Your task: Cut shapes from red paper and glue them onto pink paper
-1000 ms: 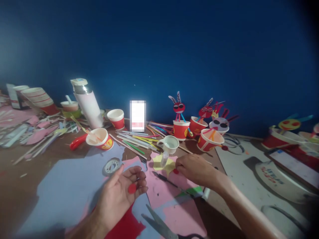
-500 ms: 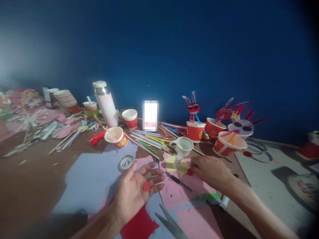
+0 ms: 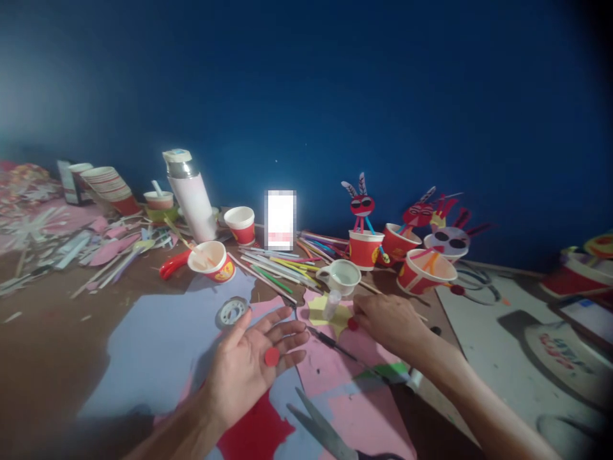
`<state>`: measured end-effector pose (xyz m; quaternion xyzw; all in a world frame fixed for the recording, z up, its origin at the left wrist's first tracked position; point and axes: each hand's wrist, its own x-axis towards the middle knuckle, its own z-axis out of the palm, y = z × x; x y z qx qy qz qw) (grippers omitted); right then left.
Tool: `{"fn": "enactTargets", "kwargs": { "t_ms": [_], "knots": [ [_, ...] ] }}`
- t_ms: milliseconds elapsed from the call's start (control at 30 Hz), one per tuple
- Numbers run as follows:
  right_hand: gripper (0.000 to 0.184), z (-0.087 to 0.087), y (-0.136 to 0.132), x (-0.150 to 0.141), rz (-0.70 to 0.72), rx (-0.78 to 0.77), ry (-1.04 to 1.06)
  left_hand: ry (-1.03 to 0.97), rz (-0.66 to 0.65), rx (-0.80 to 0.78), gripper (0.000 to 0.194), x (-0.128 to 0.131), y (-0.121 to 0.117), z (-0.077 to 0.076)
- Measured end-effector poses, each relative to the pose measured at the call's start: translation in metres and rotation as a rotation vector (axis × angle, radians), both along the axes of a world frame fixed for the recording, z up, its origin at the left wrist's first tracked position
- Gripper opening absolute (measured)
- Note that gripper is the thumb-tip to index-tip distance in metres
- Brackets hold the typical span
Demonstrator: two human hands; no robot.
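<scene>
My left hand (image 3: pixel 253 364) lies palm up with its fingers spread, a small red disc (image 3: pixel 272 356) resting on it at the base of the fingers. Over the pink paper (image 3: pixel 330 377), my right hand (image 3: pixel 390 322) is closed, fingertips pinched on a second red disc (image 3: pixel 353 323). A yellow paper piece (image 3: pixel 317 313) with a small clear tube (image 3: pixel 331 304) on it sits just left of those fingertips. Between the hands lies a black pen (image 3: pixel 330 340). Open scissors (image 3: pixel 318 425) are below, beside red paper (image 3: pixel 256 425).
A tape roll (image 3: pixel 232 312) lies on blue paper (image 3: pixel 143 345). Behind are a white flask (image 3: pixel 191 201), a lit, blurred-out screen (image 3: pixel 280 220), coloured sticks (image 3: pixel 280 267), and a small cup (image 3: pixel 341 276). Red cups with paper figures (image 3: pixel 366 249) stand at the right, paper scraps (image 3: pixel 115 246) at the left.
The view has shifted slightly, so everything sits further left in the picture. Both hands keep nearly the same pose, and the red discs stay with them.
</scene>
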<state>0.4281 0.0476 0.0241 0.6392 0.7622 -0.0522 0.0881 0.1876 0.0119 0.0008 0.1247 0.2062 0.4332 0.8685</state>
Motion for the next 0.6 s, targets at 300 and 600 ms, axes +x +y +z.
{"fn": "enactTargets", "kwargs": {
  "t_ms": [300, 600],
  "knots": [
    [0.023, -0.003, 0.000, 0.003, 0.037, 0.008, 0.016, -0.008, -0.007, 0.002, 0.053, -0.001, -0.001, -0.001],
    [0.025, -0.010, 0.002, 0.001, 0.069, -0.016, 0.043, -0.015, -0.012, -0.004, 0.051, -0.002, -0.004, -0.001]
  ]
}}
